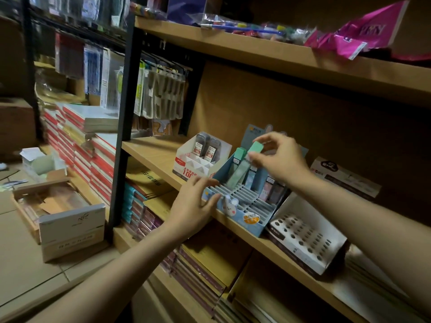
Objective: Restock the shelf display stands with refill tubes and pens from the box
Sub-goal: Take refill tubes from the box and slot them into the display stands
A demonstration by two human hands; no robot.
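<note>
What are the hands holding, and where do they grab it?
The right hand pinches a green tube near its cap end. The left hand holds the blue stand by its front corner.

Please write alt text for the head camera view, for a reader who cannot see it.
A person's right hand pinches a green refill tube standing in a blue slotted display stand on a wooden shelf, while the left hand holds the stand's front corner. A white stand with two dark tubes sits to its left, and an empty white holed stand sits to its right.
</note>
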